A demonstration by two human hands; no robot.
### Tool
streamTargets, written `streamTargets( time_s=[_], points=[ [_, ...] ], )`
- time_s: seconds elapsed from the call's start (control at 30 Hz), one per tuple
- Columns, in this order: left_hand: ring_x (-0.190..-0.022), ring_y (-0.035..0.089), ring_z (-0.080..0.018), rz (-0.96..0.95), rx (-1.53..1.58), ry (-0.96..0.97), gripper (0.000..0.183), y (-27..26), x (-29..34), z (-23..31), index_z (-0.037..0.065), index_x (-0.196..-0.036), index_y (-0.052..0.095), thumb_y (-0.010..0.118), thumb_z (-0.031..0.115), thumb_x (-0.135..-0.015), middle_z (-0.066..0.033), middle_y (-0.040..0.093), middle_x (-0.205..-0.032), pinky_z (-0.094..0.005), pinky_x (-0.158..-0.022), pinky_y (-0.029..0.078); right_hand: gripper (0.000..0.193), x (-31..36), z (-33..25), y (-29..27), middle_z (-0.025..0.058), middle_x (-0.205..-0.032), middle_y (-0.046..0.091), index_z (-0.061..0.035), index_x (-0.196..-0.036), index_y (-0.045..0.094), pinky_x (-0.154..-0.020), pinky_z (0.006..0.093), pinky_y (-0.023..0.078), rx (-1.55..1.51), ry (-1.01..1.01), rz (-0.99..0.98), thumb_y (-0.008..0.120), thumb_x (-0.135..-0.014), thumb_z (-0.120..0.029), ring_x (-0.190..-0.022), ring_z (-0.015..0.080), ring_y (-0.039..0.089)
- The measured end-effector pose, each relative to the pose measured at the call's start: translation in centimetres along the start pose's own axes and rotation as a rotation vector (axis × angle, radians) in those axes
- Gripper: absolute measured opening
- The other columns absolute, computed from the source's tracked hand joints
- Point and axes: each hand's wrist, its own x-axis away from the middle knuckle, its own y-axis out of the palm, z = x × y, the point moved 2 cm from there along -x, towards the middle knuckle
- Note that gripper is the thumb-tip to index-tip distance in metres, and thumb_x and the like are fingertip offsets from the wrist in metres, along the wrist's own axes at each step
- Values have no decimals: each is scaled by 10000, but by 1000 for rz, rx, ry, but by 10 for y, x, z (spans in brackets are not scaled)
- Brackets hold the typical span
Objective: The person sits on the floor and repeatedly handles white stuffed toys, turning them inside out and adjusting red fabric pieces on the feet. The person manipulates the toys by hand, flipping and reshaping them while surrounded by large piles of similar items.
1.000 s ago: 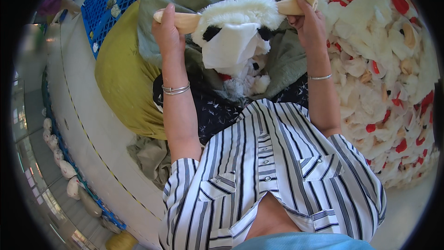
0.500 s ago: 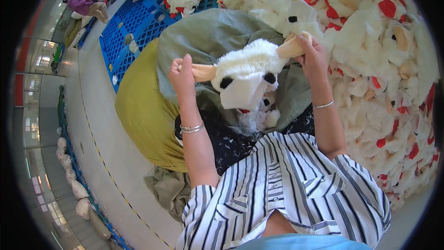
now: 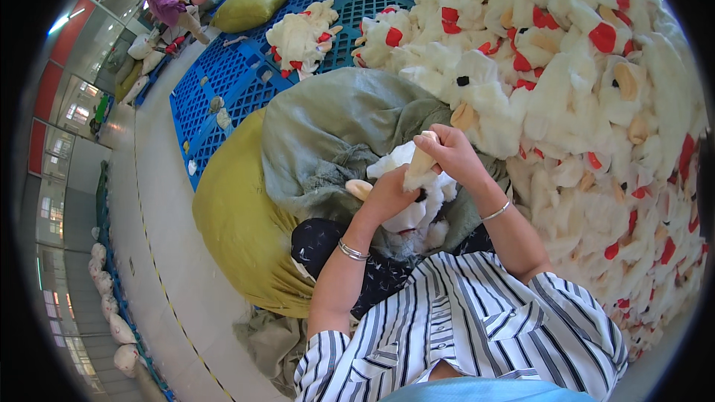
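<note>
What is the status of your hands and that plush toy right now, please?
Left hand and right hand both gripping the white plush toy. Toy over grey-green sack. Nothing in the way.

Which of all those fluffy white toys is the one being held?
The white plush toy with tan horns, in front of the striped shirt. Both the left hand and right hand grip it; the others lie heaped in the pile.
</note>
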Motion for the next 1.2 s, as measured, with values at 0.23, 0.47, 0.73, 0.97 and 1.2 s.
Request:
streamTargets(
  time_s=[0.23,0.47,0.73,0.97,1.2],
  points=[
    [-884,634,-151,31,148,-6,287,-10,2,-12,3,-1134,631,589,26,-851,-77,694,-976,-307,-791,508,325,-3,-4,-23,-73,-652,489,-84,-720,557,-461,207,330,-52,-38,98,669,-918,-316,-546,9,417],
    [-888,577,-53,-279,524,-224,260,-15,14,-1,-2,-1131,655,648,167,-933,22,664,-1001,-250,-798,488,414,-19,6,-49,-99,-605,383,-113,-601,447,-453,237,255,26,-154,243,669,-915,-268,-552,6,330],
    [-857,581,-62,50,677,-250,241,-24,12,-30,19,-1073,689,609,217,-961,20,673,-959,-250,-780,477,291,-14,9,-39,-47,-623,480,-39,-682,531,-495,256,343,76,-236,442,685,-875,-194,-578,43,407],
    [-855,588,-85,212,770,-274,373,-21,3,-42,-9,-1043,683,526,328,-1005,-24,678,-952,-265,-779,476,153,22,21,50,156,-792,610,18,-897,604,-659,343,481,283,-297,-100,683,-804,-75,-692,267,584],
    [-808,574,-85,204,574,-264,381,-23,7,-60,-1,-1006,695,534,344,-1004,-11,670,-880,-268,-743,484,168,22,15,45,135,-827,619,13,-942,641,-686,351,493,334,-404,-103,699,-801,-56,-751,248,608]
  ],
)
